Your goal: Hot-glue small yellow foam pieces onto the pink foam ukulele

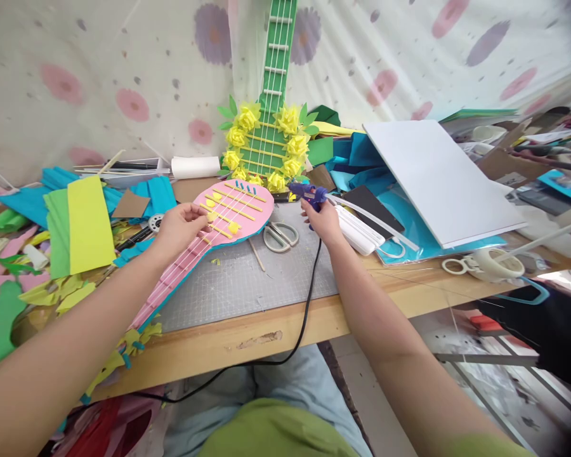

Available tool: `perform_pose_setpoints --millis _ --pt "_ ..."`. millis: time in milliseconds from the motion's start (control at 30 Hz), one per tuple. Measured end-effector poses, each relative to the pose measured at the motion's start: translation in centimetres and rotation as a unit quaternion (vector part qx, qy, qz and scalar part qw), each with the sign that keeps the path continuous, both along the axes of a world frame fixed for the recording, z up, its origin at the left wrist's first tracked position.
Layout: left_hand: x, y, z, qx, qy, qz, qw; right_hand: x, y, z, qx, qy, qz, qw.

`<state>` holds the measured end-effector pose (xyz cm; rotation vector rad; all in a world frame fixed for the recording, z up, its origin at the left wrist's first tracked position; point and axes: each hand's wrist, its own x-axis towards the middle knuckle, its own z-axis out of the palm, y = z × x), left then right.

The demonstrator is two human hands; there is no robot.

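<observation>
Pink paper guitar (228, 204) lies flat under the left fingers, on a grey gridded mat (266, 285). Long axis slants: broad end beyond the fingertips, toward far right; neck back beneath the left forearm, toward near left.

Left hand (188, 223): thumb and forefinger pinching a small yellow piece (211, 217) just over the strings. Right hand (322, 217): fingers curled round a blue glue gun (314, 195), nozzle pointing left; black cord (313, 279) drops below.

Mat on a wooden table (276, 317), scraps heaped left of the left fingers. Flower-printed sheet (162, 57) hangs beyond both hands.

Counts: two guitars, the second a green guitar (261, 143), neck up, ahead and between the hands; one glue gun; one pair of grey-handled scissors (289, 232) between the hands; one white power strip (359, 230) right of the right fingers.
</observation>
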<state>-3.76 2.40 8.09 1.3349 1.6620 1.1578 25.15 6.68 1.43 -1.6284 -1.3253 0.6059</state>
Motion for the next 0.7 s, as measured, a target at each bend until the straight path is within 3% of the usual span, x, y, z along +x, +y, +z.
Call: perform_pose_setpoints --millis 133,300,433,700 --pt "0.2 -0.9 0.4 0.006 0.008 -0.028 1.0 -1.2 -1.1 1.1 0.074 0.159 0.109 0.978" --pt "1.0 -1.3 0.5 -0.018 0.041 -0.053 0.998 -3.5 -3.3 2.1 0.011 0.144 0.274 0.951" --pt "1.6 -1.4 0.6 -0.034 0.074 -0.055 0.995 -4.5 -3.8 1.8 -0.026 0.108 0.302 0.947" --pt "1.2 -0.9 -0.1 0.0 0.155 -0.071 0.985 -4.7 -3.9 1.5 -0.02 0.08 0.316 0.945"
